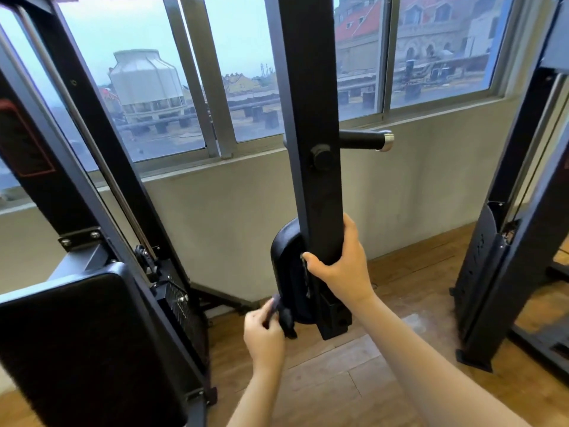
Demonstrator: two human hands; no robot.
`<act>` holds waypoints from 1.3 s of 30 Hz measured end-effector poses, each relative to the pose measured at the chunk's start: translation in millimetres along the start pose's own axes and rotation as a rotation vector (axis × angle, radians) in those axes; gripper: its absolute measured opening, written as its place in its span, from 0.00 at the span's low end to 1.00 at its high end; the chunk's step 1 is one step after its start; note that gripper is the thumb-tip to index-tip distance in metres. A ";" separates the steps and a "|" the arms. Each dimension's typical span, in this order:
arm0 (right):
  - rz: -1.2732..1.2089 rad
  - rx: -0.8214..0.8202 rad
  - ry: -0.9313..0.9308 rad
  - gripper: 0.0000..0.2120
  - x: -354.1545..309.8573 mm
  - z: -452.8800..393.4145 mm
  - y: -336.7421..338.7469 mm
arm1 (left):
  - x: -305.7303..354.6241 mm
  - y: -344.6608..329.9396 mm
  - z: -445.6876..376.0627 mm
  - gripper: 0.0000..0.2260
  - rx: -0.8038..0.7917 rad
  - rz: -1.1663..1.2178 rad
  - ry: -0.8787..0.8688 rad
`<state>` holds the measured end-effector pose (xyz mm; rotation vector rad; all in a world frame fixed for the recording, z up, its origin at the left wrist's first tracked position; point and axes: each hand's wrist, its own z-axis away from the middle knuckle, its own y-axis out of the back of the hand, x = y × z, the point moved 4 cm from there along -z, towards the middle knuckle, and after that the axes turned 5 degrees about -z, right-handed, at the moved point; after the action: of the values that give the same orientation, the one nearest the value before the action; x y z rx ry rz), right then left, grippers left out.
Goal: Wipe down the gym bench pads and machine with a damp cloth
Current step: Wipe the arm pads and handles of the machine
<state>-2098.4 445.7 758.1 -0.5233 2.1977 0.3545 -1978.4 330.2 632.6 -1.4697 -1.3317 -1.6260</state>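
Gripping the black steel machine post (314, 149) at centre frame, the right hand (341, 266) curls round it; the left hand (264, 334) pinches a dark damp cloth (284, 317) against the black oval pad (288, 272).

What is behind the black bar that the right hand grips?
Behind the black bar, a rounded black pad shows on its left side, wiped by the cloth in the left hand. The bar and right hand cover the pad's mounting.

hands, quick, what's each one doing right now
Left hand: grips the dark cloth against the pad.
Right hand: grips the black machine arm.
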 end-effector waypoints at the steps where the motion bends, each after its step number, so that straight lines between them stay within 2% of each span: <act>1: -0.002 -0.006 0.003 0.34 0.0 0.8 -2.1 | 22.3 5.6 -5.0 0.13 0.068 0.073 -0.032; 4: 0.000 0.011 0.012 0.33 -2.1 2.8 -6.7 | 77.0 19.0 -20.9 0.13 0.198 0.156 -0.268; 6: 0.004 0.013 0.011 0.33 -1.1 2.0 -8.9 | 73.9 13.6 -20.2 0.11 0.195 0.089 -0.379; 7: 0.004 0.015 0.013 0.33 -0.6 1.6 -9.3 | 60.8 8.3 -16.1 0.10 0.166 0.051 -0.360; 12: -0.006 0.019 0.003 0.32 0.9 -0.1 -8.0 | 4.9 -7.7 -13.6 0.09 0.039 -0.088 -0.048; 14: -0.008 0.006 -0.003 0.33 1.5 1.1 -9.5 | -2.1 -13.0 -18.4 0.10 -0.084 -0.237 0.100; 16: -0.008 0.001 0.000 0.34 1.4 2.5 -11.6 | -6.5 -22.1 -10.9 0.11 -0.227 -0.358 0.335; 18: -0.007 -0.008 0.007 0.34 1.8 1.4 -14.3 | -9.1 -30.2 2.4 0.12 -0.189 -0.186 0.580; 20: -0.011 -0.010 0.008 0.34 3.3 0.2 -16.5 | -4.9 -35.6 10.9 0.12 -0.104 0.171 0.813; 23: -0.020 -0.008 -0.001 0.35 4.4 -0.3 -18.8 | 22.7 -26.0 9.4 0.10 -0.048 0.539 0.953; 25: -0.009 0.004 0.009 0.35 3.4 -0.9 -19.9 | 50.3 -12.1 4.6 0.04 -0.047 0.621 0.880; 28: -0.015 -0.003 0.007 0.35 2.9 1.7 -26.0 | 72.8 2.2 13.1 0.04 -0.067 0.598 0.760; 30: -0.028 0.002 0.014 0.35 0.1 3.6 -28.9 | 84.3 13.1 11.6 0.09 -0.052 0.514 0.441; 33: -0.026 0.006 0.012 0.34 -0.3 1.8 -33.9 | 103.1 26.8 4.5 0.06 0.135 0.107 -0.386; 35: -0.013 0.010 0.015 0.32 0.9 2.2 -35.4 | 93.1 21.3 -1.7 0.08 0.210 -0.185 -0.772; 37: 0.003 0.013 0.000 0.32 4.2 3.0 -34.6 | 66.9 12.1 -4.4 0.11 0.246 -0.425 -0.977; 39: 0.012 0.013 -0.018 0.34 7.2 2.3 -32.9 | 46.2 5.6 -2.0 0.12 0.259 -0.557 -1.026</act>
<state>-2085.2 416.1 748.5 -0.4982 2.1856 0.3501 -1984.9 335.8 678.4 -1.9531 -2.5714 -0.8418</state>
